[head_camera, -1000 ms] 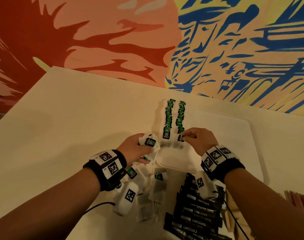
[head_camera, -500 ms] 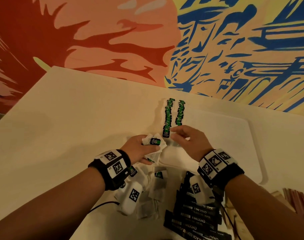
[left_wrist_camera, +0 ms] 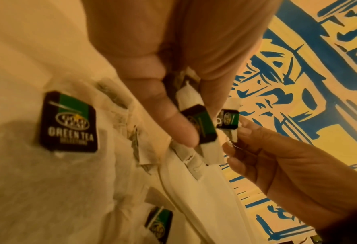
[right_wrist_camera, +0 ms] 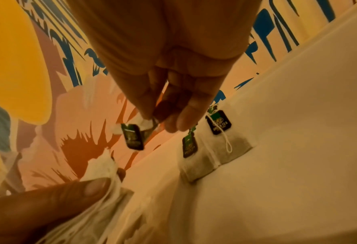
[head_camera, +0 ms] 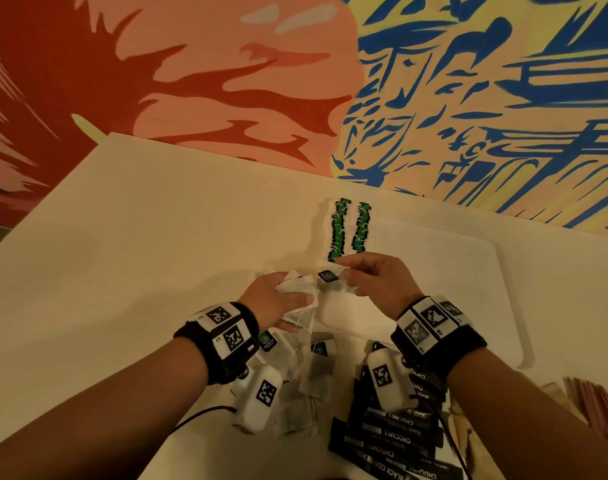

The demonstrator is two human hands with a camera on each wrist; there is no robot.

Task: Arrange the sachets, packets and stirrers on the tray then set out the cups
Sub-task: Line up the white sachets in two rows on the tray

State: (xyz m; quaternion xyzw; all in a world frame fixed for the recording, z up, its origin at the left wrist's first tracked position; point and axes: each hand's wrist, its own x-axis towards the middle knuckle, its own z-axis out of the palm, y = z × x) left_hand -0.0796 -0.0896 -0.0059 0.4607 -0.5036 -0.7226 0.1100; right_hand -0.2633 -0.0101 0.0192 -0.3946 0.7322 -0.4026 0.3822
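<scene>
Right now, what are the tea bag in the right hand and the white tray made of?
The tea bag pinched by the right hand looks like thin, matte filter paper, soft and crumpled, with a glossy printed card tag. The tray looks like smooth white plastic: its raised rim and rounded corners suggest a moulded piece, though I can't be sure.

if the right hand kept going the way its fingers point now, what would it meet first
Most likely the bunch of tea bags held in the left hand: the right hand, pinching one tea bag, points leftward at it, though depth is unclear.
</scene>
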